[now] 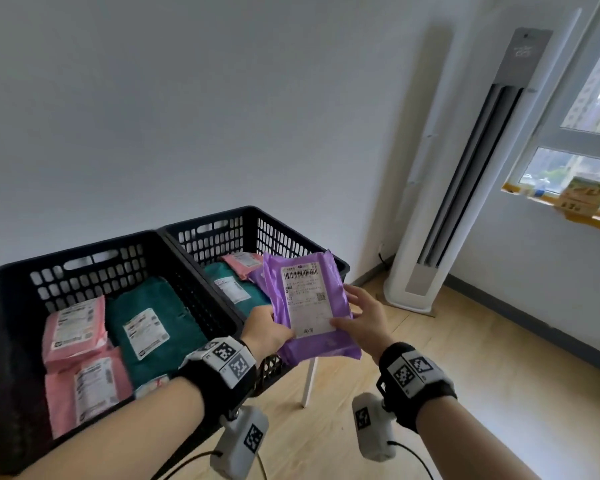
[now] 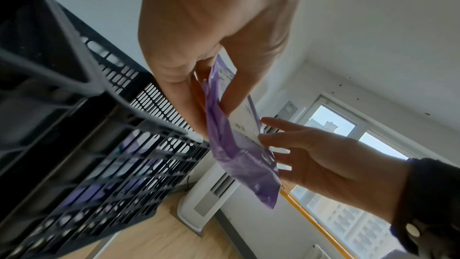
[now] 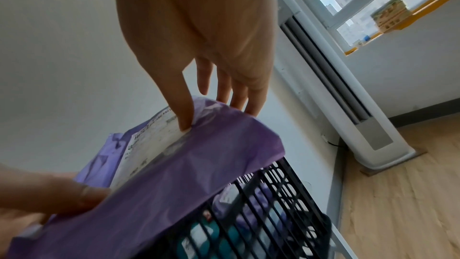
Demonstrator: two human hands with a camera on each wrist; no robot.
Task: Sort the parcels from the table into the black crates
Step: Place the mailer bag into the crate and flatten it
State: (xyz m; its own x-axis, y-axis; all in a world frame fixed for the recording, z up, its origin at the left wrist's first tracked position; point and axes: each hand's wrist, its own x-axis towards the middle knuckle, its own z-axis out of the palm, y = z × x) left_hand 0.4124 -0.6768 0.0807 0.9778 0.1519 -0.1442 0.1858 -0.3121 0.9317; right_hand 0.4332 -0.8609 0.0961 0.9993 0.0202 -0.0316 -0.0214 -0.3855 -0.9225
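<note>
A purple parcel [image 1: 309, 306] with a white shipping label is held upright over the near right corner of the right black crate [image 1: 257, 213]. My left hand [image 1: 267, 330] pinches its lower left edge between thumb and fingers. My right hand [image 1: 357, 317] touches the label's right edge with the thumb, its fingers straight behind the parcel. The left black crate [image 1: 84, 251] holds pink and teal parcels. The right one holds teal, pink and purple parcels. The left wrist view shows the left hand [image 2: 189, 94] pinching the parcel [image 2: 239, 157]. The right wrist view shows the right hand [image 3: 199, 66] on the parcel [image 3: 199, 164].
A tall white standing air conditioner [image 1: 440, 202] is in the corner to the right. A window sill [image 1: 541, 202] with a small box is beyond it. A white table leg [image 1: 309, 382] drops to the wooden floor [image 1: 465, 341] below the crates.
</note>
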